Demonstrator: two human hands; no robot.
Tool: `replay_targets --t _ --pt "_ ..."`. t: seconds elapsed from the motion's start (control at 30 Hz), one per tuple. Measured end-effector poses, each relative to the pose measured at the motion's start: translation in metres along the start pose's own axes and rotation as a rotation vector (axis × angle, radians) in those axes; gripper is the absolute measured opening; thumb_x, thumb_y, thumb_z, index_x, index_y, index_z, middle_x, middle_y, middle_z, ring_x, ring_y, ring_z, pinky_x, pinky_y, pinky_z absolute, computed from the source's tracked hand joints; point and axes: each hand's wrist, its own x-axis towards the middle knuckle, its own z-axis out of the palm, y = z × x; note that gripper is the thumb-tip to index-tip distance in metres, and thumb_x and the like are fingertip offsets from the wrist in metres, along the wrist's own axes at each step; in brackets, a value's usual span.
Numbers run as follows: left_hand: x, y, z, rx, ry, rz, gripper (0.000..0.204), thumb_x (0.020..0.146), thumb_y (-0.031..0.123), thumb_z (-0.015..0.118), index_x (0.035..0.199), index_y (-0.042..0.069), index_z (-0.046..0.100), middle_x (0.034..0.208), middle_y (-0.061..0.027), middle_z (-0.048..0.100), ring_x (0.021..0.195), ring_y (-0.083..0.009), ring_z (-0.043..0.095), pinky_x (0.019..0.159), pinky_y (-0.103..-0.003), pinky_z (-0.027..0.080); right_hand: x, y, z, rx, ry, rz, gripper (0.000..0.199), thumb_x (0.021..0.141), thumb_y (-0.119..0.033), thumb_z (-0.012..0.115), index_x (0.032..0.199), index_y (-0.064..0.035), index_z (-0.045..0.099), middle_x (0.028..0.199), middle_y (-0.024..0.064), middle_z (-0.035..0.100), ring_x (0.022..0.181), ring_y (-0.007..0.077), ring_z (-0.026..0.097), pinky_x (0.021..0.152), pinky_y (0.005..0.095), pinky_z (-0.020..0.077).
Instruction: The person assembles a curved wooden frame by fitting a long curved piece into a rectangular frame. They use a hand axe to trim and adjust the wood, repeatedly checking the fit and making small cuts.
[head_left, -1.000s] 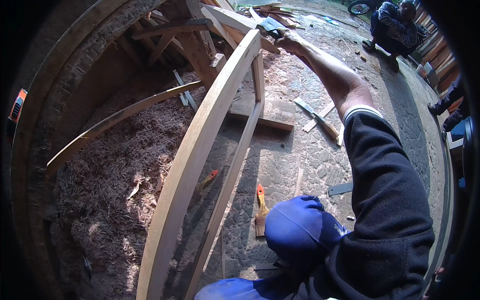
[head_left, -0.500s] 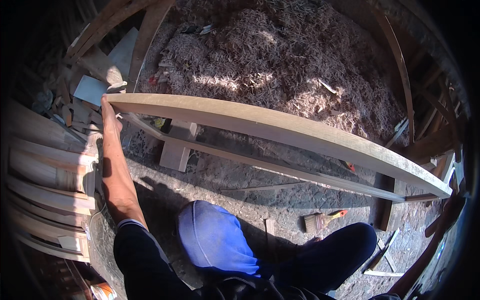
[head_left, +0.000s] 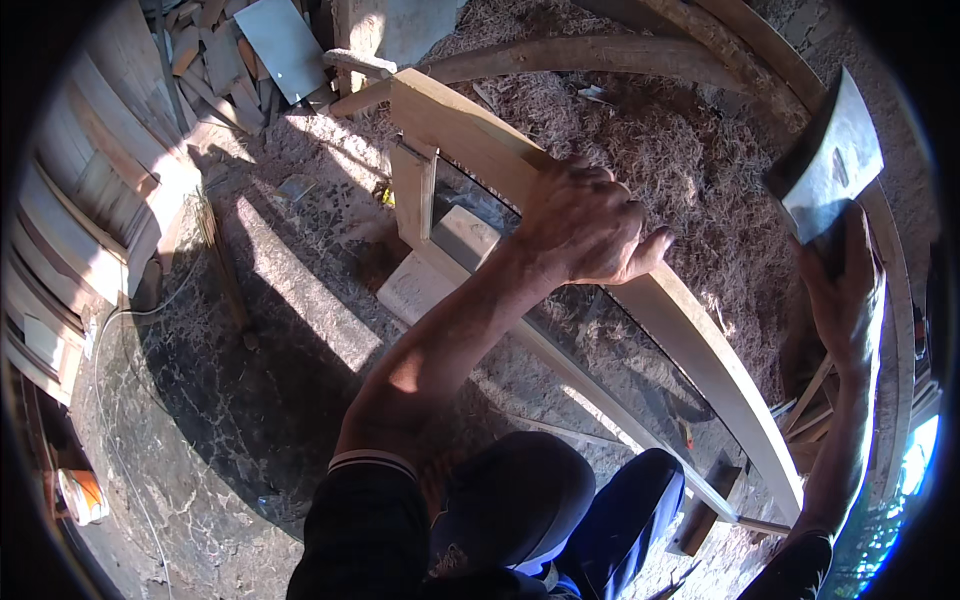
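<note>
A long wooden frame with a curved board (head_left: 700, 340) along its far side runs slantwise across the view. My left hand (head_left: 585, 225) is closed over that board near its middle, fingers wrapped over the top edge. A thinner straight rail (head_left: 580, 380) lies on the frame's near side, and a short end piece (head_left: 412, 195) joins at the far left. At the right, my right hand (head_left: 845, 290) is raised, shut on a broad shiny metal tool (head_left: 835, 165) that flares away from the hand. Its grip is hidden, and I cannot tell its exact kind.
Wood shavings (head_left: 660, 150) heap up beyond the frame. Stacked wooden panels (head_left: 85, 210) stand at left, with scrap wood and a pale sheet (head_left: 282, 50) behind. Wood blocks (head_left: 420, 285) lie under the frame. A white-orange container (head_left: 82, 497) sits lower left.
My left hand has gone from the board's far left end to its middle. My right hand has come into view with the metal tool. The view has turned, and the paintbrush is out of sight.
</note>
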Motion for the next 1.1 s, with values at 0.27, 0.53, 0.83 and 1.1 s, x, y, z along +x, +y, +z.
replay_targets --t 0.27,0.53,0.83,1.1 --pt "-0.010 -0.002 0.009 -0.148 0.092 0.034 0.044 0.092 0.047 0.066 0.066 0.012 0.071 0.070 -0.0093 0.072 0.071 -0.0246 0.069 0.077 -0.041 0.051 0.224 -0.172 0.115 -0.104 -0.168 -0.692 0.058 0.088 -0.015 0.075 0.140 -0.0117 0.052 0.102 0.0196 0.072 0.095 0.0322 0.074 0.082 0.0464 0.0573" --pt "-0.012 0.001 0.070 -0.229 0.616 -0.003 0.043 0.091 0.045 0.061 0.065 0.012 0.072 0.067 -0.0094 0.069 0.077 -0.0258 0.067 0.079 -0.043 0.049 0.296 -0.311 0.238 -0.333 -0.420 -1.083 0.057 0.077 -0.012 0.078 0.130 -0.0152 0.059 0.097 0.0172 0.073 0.090 0.0328 0.074 0.078 0.0485 0.0567" --pt "-0.018 0.014 0.020 -0.090 0.302 0.077 0.049 0.095 0.048 0.055 0.059 0.017 0.068 0.057 -0.0050 0.063 0.068 -0.0230 0.058 0.076 -0.042 0.038 0.287 -0.357 0.292 -0.339 -0.531 -1.228 0.059 0.075 -0.015 0.082 0.128 -0.0248 0.058 0.086 0.0132 0.073 0.085 0.0336 0.074 0.073 0.0491 0.0553" --pt "-0.018 0.021 0.043 -0.133 0.167 0.056 0.018 0.087 0.032 0.063 0.083 0.018 0.072 0.077 -0.0008 0.067 0.079 -0.0188 0.062 0.086 -0.040 0.047 0.292 -0.344 0.315 -0.376 -0.607 -1.197 0.073 0.076 -0.026 0.088 0.139 -0.0347 0.052 0.095 0.0096 0.077 0.087 0.0318 0.076 0.071 0.0478 0.0572"
